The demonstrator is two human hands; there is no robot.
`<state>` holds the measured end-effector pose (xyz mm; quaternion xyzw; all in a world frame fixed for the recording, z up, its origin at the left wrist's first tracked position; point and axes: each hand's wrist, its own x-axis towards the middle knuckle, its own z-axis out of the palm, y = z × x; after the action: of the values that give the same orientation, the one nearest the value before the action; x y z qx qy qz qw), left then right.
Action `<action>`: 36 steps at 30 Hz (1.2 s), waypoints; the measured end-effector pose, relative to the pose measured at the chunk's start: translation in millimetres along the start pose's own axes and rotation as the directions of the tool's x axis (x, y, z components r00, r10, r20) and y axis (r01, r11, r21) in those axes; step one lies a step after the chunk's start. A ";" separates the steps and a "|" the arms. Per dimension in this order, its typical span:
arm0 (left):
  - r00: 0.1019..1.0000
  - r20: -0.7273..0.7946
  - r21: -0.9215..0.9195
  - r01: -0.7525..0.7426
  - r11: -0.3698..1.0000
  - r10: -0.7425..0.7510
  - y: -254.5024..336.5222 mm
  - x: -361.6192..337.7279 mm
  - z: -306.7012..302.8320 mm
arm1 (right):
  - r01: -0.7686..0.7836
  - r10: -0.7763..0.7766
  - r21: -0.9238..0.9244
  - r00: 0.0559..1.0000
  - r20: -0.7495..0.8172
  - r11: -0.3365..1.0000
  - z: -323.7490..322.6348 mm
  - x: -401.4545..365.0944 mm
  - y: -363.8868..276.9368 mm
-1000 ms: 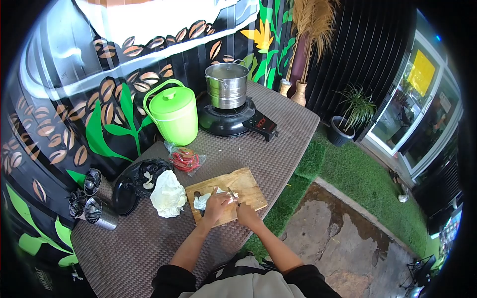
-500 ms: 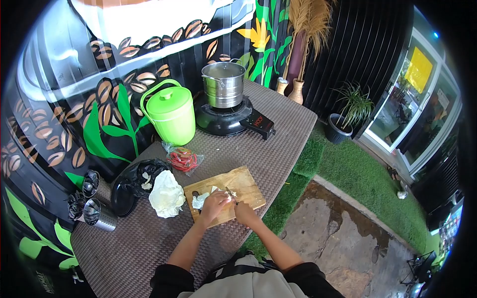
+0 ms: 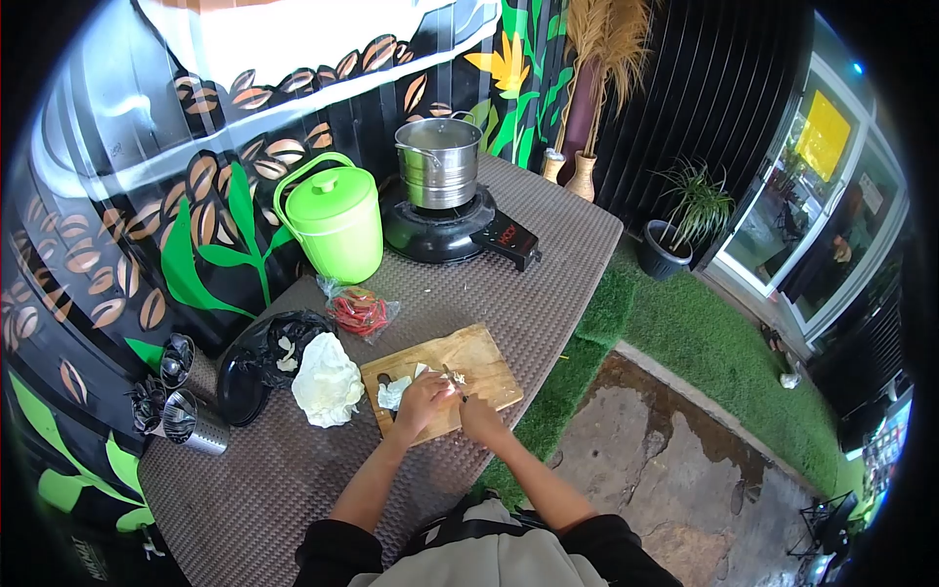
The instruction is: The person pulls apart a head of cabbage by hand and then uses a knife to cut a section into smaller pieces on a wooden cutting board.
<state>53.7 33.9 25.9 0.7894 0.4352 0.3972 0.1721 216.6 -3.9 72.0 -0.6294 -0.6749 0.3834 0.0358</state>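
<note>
My left hand [image 3: 421,403] rests on the wooden cutting board [image 3: 489,360], fingers curled over a pale piece of food that they mostly hide. In my right hand [image 3: 481,423] is a knife [image 3: 451,376], its blade pointing away from me, close beside the left fingertips. Small whitish cut bits [image 3: 461,378] lie by the blade. Left of my left hand, a crumpled pale bluish-white piece [image 3: 393,393] sits on the board near its dark handle hole. A large pale leaf [image 3: 328,383], like cabbage, lies just off the board's left side.
Behind the board is a clear bag of red chillies [image 3: 360,311]. A green lidded bucket [image 3: 337,227] and a steel pot [image 3: 437,166] on a black portable stove [image 3: 440,235] stand farther back. At left are a black plastic bag [image 3: 269,357] and metal utensil holders [image 3: 196,423].
Both hands stay almost in place on the board, with the knife at the same spot. The whole view has shifted very slightly.
</note>
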 end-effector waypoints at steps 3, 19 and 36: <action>1.000 -0.009 0.008 -0.014 1.000 0.014 4.5 0.9 -3.2 | -0.161 0.145 -0.036 0.952 -0.270 0.986 23.6 -11.4 -11.4; 0.999 -0.007 0.025 -0.046 0.999 0.046 3.5 0.4 -4.7 | -0.135 0.149 0.066 0.945 -0.291 0.989 21.0 -15.7 -18.2; 0.998 0.054 0.069 -0.033 0.997 0.029 2.8 -1.3 -9.4 | -0.151 0.155 0.036 0.945 -0.287 0.988 25.8 -12.6 -21.2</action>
<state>47.5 30.6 32.9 0.8118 0.4317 0.3636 0.1497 188.0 -25.3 71.3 -0.7288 -0.6090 0.2934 0.1087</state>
